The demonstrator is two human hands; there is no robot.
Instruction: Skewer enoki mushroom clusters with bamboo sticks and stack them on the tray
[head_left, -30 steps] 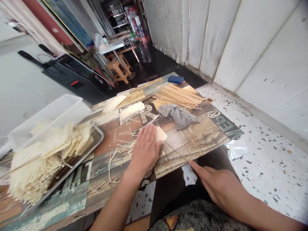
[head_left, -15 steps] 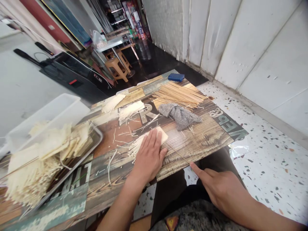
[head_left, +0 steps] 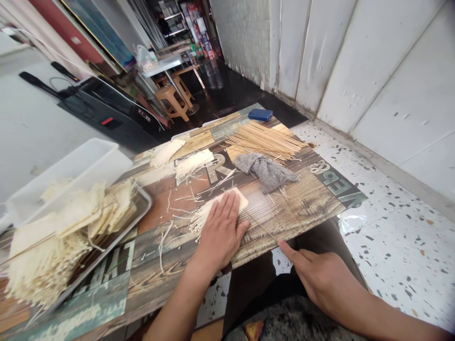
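A flattened bunch of enoki mushrooms (head_left: 204, 214) lies on the wood-patterned table, its caps toward the left and its pale base toward the right. My left hand (head_left: 222, 227) rests flat across it, fingers stretched out, pressing from above. At the table's near edge, my right hand (head_left: 323, 274) grips a thin bamboo skewer (head_left: 262, 226). The skewer points at the base of the bunch; whether its tip is inside is hidden by the left hand. Two more flattened enoki bunches (head_left: 194, 163) lie farther back.
At the left, a metal tray (head_left: 146, 203) holds a heap of skewered enoki beside a white plastic bin (head_left: 103, 151). Many loose skewers (head_left: 265, 139) lie at the back right, near a grey cloth (head_left: 266, 171) and a blue box (head_left: 260, 114). Stray mushroom strands (head_left: 163, 246) litter the table.
My left hand has shifted right and toward me over the bunch, uncovering its strands. My right hand keeps its grip on the skewer, almost in the same place.
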